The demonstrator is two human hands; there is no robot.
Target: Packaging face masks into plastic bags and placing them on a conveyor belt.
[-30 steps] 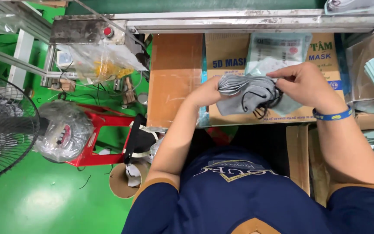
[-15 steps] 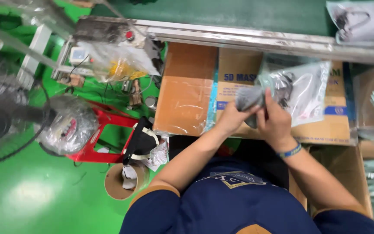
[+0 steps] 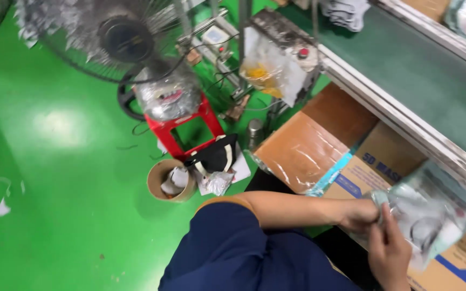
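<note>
So there's a clear plastic bag with grey face masks inside, held low at the right of the view, right over a cardboard box with blue print. The left hand is closed on the bag's near edge, and the right hand comes up from below with its fingers pinched onto the bag too, so both are gripping it. Next to the printed box sits a plain brown carton with shiny tape across the top. Behind the boxes a green conveyor belt with a pale metal edge runs diagonally. Further out, on the green floor, there's a red plastic stool, a round cardboard tub stuffed with scraps, and a standing fan that's pretty blurred.
</note>
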